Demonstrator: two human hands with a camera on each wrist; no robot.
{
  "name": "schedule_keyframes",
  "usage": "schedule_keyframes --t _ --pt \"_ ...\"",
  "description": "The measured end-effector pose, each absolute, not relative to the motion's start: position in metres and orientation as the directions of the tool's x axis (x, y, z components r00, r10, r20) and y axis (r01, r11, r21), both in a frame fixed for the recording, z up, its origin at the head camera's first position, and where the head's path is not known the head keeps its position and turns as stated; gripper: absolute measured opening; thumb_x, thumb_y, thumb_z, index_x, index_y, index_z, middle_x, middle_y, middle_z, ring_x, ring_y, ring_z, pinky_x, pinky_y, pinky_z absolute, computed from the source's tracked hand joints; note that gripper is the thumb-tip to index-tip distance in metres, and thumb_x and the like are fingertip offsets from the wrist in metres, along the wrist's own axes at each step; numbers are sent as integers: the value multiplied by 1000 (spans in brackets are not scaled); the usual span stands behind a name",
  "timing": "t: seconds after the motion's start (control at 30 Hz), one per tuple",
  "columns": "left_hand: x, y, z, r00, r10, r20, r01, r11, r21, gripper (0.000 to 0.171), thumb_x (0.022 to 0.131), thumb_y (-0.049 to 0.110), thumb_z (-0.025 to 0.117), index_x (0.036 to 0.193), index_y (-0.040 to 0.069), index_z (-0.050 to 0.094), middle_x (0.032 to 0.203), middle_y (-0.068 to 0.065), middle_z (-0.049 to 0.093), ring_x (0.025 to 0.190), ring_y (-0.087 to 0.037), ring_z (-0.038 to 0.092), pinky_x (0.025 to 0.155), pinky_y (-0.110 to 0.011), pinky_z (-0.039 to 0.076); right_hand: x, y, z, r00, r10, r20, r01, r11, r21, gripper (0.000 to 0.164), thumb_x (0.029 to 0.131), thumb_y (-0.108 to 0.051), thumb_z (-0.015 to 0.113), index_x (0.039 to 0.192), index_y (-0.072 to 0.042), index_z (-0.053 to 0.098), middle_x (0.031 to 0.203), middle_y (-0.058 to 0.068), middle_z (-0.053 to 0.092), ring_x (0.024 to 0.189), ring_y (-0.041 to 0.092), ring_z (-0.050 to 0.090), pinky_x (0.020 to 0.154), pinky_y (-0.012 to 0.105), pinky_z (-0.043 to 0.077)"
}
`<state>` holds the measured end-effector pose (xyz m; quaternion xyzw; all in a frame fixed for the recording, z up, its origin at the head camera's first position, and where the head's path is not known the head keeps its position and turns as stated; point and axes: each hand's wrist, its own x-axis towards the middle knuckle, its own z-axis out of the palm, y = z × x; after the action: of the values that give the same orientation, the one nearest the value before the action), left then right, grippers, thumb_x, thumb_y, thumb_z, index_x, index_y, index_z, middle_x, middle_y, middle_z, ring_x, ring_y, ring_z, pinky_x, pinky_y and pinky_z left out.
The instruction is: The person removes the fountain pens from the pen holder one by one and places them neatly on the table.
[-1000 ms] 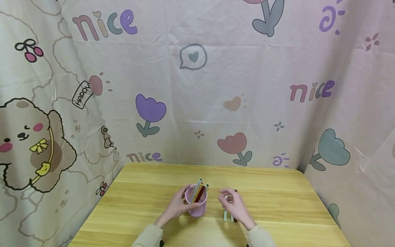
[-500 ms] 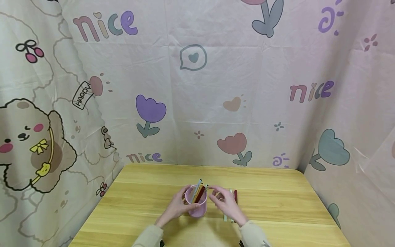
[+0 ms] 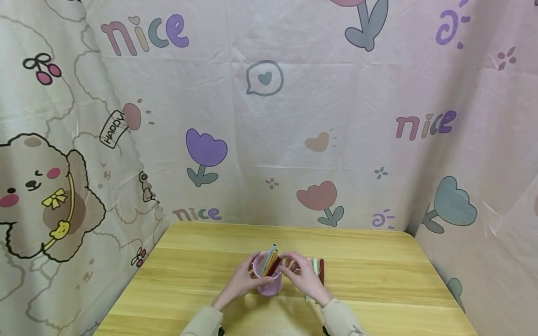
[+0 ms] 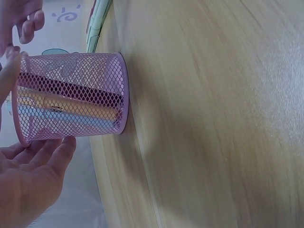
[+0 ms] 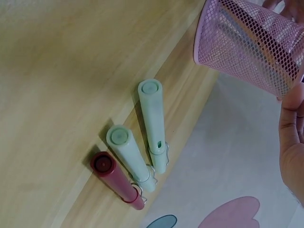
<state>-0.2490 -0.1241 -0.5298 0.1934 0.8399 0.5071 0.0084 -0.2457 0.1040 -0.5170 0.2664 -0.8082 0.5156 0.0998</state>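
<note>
A pink mesh pen holder (image 3: 269, 288) stands on the wooden table, with several markers leaning inside. Wrapped around its left side is my left hand (image 3: 241, 279), thumb on the front and fingers behind. A light blue marker (image 3: 268, 257) pokes up, next to an orange marker and a dark red marker (image 3: 273, 268). My right hand (image 3: 306, 276) is at the holder's right rim, pinching the dark red marker's upper end with thumb and index finger; its tip is hidden. Beneath and beyond that hand lie two light green markers (image 5: 153, 118) and another dark red marker (image 5: 116, 178).
The light wood table (image 3: 378, 280) reaches back to a hanging cloth (image 3: 269, 140) printed with flowers and words. A second cloth (image 3: 84, 163) with a bear print hangs on the left side.
My right hand has moved left from above the markers on the table to the holder's rim. The dark red marker inside leans slightly further right. My left hand keeps its grip.
</note>
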Motion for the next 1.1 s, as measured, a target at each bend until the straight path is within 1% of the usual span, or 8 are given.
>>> schedule_keyframes --t 0.07,0.13,0.23,0.43,0.6,0.87,1.1 --pt "-249 -124 -530 -927 328 182 313 408 858 97 80 31 86 150 -10 33 146 -36 47 125 -51 56 104 -59 54 -246 103 -517 -842 -317 436 -527 315 -789 23 92 -5 70 114 0 65 91 15 64 66 13 62 57 18 55" --pt "-249 -124 -530 -927 326 183 311 402 861 97 80 30 86 150 -10 32 146 -36 47 125 -50 56 104 -59 54 -246 102 -516 -848 -300 437 -519 307 -798 19 91 -10 73 108 -6 65 92 11 66 67 10 63 58 18 57" --pt "-249 -124 -530 -929 323 183 307 392 867 96 80 29 86 150 -9 33 146 -34 48 125 -49 57 104 -57 54 -248 101 -517 -867 -270 418 -490 319 -811 15 90 -13 75 99 -10 65 92 7 68 70 5 62 60 19 57" --pt "-249 -124 -530 -929 323 182 309 405 861 96 80 31 86 151 -8 34 145 -35 49 125 -49 57 103 -55 55 -248 97 -517 -892 -215 397 -449 341 -826 16 87 -12 78 91 -9 64 91 8 72 71 5 63 61 17 57" --pt "-249 -124 -531 -929 322 182 308 400 863 96 81 31 85 151 -9 33 145 -35 49 126 -49 57 104 -55 55 -246 94 -516 -911 -181 371 -413 353 -840 17 85 -11 80 90 -9 63 89 9 74 71 6 64 63 19 59" --pt "-249 -124 -531 -928 324 185 314 410 856 96 80 31 86 151 -8 34 145 -35 49 124 -47 58 103 -54 56 -243 93 -513 -913 -145 381 -407 366 -837 16 83 -4 79 91 -8 65 89 9 73 70 1 62 62 17 58" --pt "-249 -124 -530 -926 327 190 321 411 853 97 80 30 86 150 -11 33 144 -37 49 123 -48 59 102 -55 56 -238 93 -506 -922 -89 377 -385 326 -864 18 84 -2 78 94 -8 65 93 10 71 70 0 62 63 16 58"
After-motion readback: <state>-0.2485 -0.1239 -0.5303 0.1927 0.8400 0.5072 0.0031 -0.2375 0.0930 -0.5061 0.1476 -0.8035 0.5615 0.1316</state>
